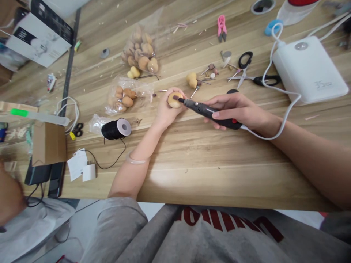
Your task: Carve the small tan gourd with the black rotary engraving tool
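Observation:
My left hand [166,111] holds a round, pale yellow-brown piece [174,100], its fingers wrapped round the far side. In my right hand [233,109] is a black rotary pen tool [210,111] with a white cable at its rear end. The tool points left, and its brownish tip touches or lies just over the top of the round piece. Beyond my hands lie a yellow gourd-shaped piece [192,79] and several small grinding bits [212,68].
Right: black scissors [242,73], white power bank [309,69]. Far side: pink snips [222,27], bag of gourd pieces [141,51]. Left: smaller bag [123,98], black thread spool [116,129], cardboard box [49,143]. A person's arm [11,193] is at the left edge.

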The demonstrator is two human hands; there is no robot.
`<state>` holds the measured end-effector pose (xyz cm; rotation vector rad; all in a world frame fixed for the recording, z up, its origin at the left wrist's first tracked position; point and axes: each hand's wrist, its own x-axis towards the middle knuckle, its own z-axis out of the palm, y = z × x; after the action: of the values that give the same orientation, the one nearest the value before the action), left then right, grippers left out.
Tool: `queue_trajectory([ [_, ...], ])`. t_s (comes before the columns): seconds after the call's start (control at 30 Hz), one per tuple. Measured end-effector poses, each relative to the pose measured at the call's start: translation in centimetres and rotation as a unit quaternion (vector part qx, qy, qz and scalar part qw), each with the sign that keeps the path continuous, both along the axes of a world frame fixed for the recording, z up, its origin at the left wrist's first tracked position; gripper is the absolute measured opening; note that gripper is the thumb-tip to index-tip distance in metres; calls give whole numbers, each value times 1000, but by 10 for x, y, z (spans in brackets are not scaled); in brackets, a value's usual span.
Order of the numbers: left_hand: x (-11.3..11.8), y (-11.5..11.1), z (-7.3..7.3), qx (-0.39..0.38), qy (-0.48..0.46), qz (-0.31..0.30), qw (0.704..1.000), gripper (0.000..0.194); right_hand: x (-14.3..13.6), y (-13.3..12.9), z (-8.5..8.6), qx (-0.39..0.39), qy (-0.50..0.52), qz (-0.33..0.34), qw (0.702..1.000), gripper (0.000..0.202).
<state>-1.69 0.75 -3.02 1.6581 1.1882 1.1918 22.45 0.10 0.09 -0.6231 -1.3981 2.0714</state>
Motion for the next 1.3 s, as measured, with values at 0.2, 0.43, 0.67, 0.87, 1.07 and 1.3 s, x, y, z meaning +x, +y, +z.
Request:
queue_trajectory([
  [0.2, -5, 2, 0, 16, 40, -1, 999, 39, 0, 0, 1, -2, -15, -9, 1000, 28],
  [0.43, -4, 2, 1, 19, 43, 8, 999, 42, 1, 0, 0, -3, -30, -30, 999, 30],
  [0.67, -6, 3, -2, 20, 39, 0, 999, 42, -1, -1, 1, -17, -10, -38, 999, 28],
  [0.87, -6, 3, -2, 13, 38, -18, 999, 40, -1, 0, -2, 9, -16, 1, 1000, 26],
  [1.07, -5, 3, -1, 10, 43, 7, 999, 41, -1, 0, 0, -14, -15, -29, 999, 27],
  [1.3, -4, 2, 2, -5, 40, 3, 999, 40, -1, 0, 0, -12, -11, -18, 1000, 30],
])
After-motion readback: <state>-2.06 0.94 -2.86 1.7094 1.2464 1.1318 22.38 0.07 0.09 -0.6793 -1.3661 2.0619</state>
